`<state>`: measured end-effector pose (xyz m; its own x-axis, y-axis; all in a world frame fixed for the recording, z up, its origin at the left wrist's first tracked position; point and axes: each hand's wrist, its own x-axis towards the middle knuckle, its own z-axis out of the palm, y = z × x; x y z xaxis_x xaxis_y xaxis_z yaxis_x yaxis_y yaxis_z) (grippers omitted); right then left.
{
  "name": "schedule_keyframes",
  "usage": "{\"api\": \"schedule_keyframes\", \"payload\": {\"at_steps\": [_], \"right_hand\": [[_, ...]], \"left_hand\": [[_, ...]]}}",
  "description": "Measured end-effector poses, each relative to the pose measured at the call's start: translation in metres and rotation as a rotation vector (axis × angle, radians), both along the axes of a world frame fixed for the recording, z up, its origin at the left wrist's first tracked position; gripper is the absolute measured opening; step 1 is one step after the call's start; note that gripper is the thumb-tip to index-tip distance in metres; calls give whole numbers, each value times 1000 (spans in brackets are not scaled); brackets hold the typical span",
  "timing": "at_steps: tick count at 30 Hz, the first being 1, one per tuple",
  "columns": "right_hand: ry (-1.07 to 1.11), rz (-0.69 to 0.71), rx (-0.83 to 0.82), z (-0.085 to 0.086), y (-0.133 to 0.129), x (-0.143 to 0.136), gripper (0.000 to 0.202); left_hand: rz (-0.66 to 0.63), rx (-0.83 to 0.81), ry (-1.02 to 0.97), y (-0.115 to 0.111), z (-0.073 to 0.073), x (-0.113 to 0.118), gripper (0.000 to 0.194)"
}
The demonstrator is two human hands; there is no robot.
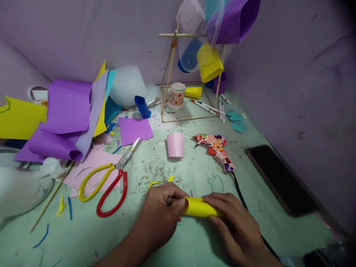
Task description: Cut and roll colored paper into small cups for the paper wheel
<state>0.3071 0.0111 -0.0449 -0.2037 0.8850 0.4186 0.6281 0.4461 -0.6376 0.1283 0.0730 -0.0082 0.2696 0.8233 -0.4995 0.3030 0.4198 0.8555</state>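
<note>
A yellow paper roll [198,207] lies sideways between my hands, low in the middle of the head view. My left hand [164,207] pinches the roll's left end with thumb and fingers. Around its right end, the fingers and thumb of my right hand [236,226] are wrapped. Beyond them a small pink paper cup [175,145] stands on the table. A flower-patterned glue gun [218,148] lies right of the cup. Scissors [121,165] with one yellow and one red handle rest partly open to the left, over pink paper.
Purple paper sheets [68,105] pile up at the left near a wooden stick [51,200]. A stick frame [191,118] with hanging coloured cups stands at the back, markers [207,107] beside it. A phone [280,180] and the glue gun's black cord [240,193] lie right.
</note>
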Motion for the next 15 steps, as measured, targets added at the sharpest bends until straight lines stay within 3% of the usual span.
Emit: {"api": "schedule_keyframes", "payload": {"at_steps": [7,11,15], "right_hand": [[11,-16,-49,-5,-5,4,34],[130,-144,-113,-11,-12,9,45],[381,-151,-219,-12,-12,7,42]], "left_hand": [[-1,149,18,2,1,-3,17],[8,464,19,7,2,-14,20],[53,689,-8,5,0,-24,23]]}}
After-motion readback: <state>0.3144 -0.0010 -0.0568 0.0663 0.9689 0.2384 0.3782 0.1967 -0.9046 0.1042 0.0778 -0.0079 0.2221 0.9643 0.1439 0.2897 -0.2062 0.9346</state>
